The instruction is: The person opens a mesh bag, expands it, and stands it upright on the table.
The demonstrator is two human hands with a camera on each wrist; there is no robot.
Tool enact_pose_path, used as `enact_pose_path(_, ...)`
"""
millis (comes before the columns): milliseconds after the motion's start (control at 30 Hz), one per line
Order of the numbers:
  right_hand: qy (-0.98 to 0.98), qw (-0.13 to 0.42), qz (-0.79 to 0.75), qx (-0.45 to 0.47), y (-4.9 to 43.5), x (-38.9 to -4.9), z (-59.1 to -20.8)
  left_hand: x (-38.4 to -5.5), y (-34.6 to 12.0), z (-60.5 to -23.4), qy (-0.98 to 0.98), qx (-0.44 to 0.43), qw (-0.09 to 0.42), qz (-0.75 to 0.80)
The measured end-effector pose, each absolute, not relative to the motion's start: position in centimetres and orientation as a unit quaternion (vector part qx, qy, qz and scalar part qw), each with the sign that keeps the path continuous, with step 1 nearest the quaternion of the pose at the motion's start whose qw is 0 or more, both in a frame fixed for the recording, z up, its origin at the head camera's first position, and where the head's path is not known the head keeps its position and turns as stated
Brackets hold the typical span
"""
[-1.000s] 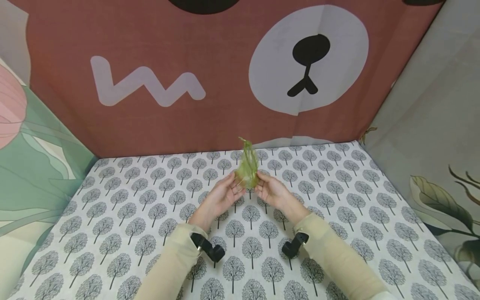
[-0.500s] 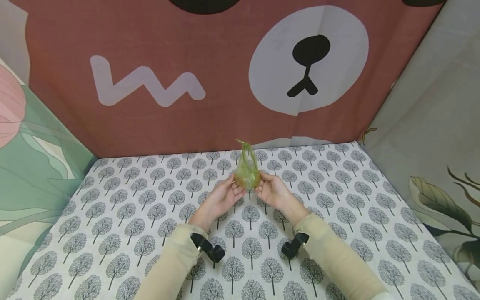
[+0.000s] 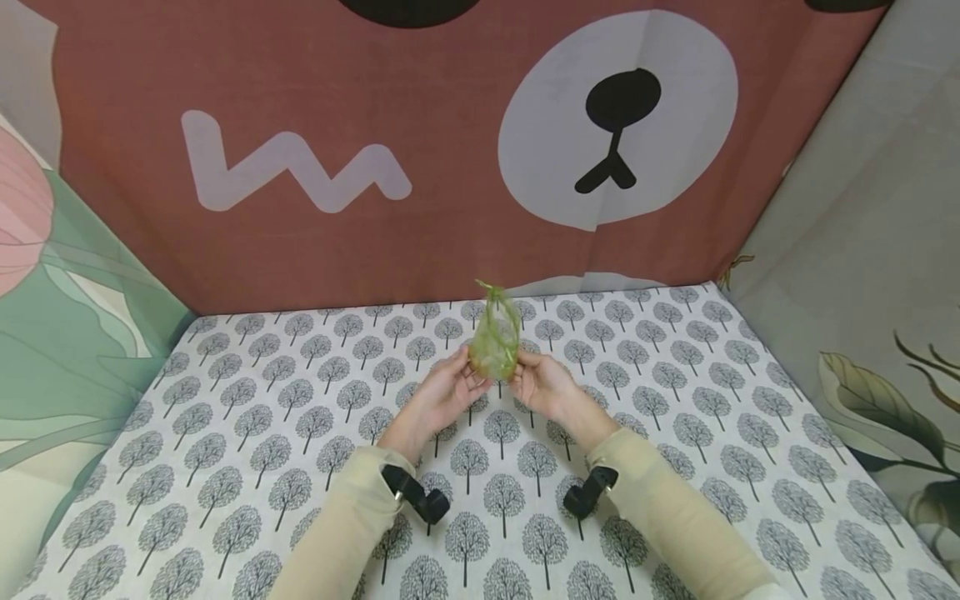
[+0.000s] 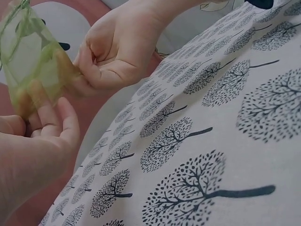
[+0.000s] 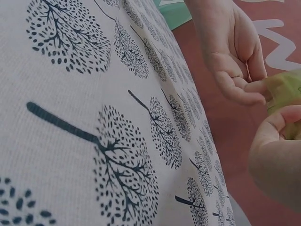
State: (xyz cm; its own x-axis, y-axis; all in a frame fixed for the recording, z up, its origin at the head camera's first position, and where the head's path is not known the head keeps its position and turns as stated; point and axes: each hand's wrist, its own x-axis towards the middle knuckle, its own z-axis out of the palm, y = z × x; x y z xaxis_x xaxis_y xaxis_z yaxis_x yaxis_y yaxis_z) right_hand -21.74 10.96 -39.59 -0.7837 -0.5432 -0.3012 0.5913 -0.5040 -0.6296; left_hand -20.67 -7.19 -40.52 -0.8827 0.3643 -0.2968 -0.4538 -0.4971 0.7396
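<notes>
A sheer yellow-green organza drawstring pouch [image 3: 495, 337] is held up between both hands, its drawstring loop at the top. My left hand [image 3: 444, 392] pinches its lower left side, and my right hand [image 3: 551, 387] pinches the lower right side. In the left wrist view the see-through pouch [image 4: 33, 61] shows fingers through its fabric, with the left hand [image 4: 40, 150] below and the right hand [image 4: 120, 47] at its side. The right wrist view catches only a corner of the pouch [image 5: 284, 89] at its edge, near both hands.
A tree-print cloth [image 3: 502, 500] covers the table under the hands. Behind it hangs a red-brown curtain [image 3: 450, 242] with a bear face, and leafy curtains [image 3: 847, 250] flank the sides. Each wrist bears a small black camera [image 3: 427, 500].
The pouch sways and turns slightly, its fabric spreading a little wider at the top and its string loop shifting. Both hands stay almost in place.
</notes>
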Motion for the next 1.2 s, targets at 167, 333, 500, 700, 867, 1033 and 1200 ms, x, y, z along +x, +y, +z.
enact_pose_path(167, 0.389, 0.324, -0.862, 0.027, 10.94, -21.87, -39.55, -20.73, -7.61, -40.49, 0.411, -0.053, 0.254, 0.874)
enact_pose_path(333, 0.417, 0.318, -0.852, 0.017, 10.98, -22.01, -39.54, -20.75, -8.01, -40.48, 0.420, -0.042, 0.262, 0.868)
enact_pose_path(500, 0.444, 0.310, -0.839, 0.046, 11.08, -22.04, -39.67, -20.73, -8.08, -40.66, 0.451, -0.044, 0.255, 0.854)
enact_pose_path(700, 0.469, 0.298, -0.827, 0.086, 11.17, -22.14, -39.77, -20.71, -8.13, -41.01, 0.465, -0.063, 0.252, 0.846)
enact_pose_path(867, 0.478, 0.302, -0.821, 0.081, 11.29, -22.16, -39.88, -20.71, -8.06, -41.16, 0.477, -0.078, 0.243, 0.841)
enact_pose_path(1033, 0.454, 0.306, -0.834, 0.072, 11.39, -22.13, -39.92, -20.71, -8.01, -41.20, 0.483, -0.085, 0.241, 0.838)
enact_pose_path(1200, 0.426, 0.316, -0.846, 0.052, 11.29, -22.10, -40.01, -20.68, -8.14, -41.13, 0.473, -0.079, 0.250, 0.842)
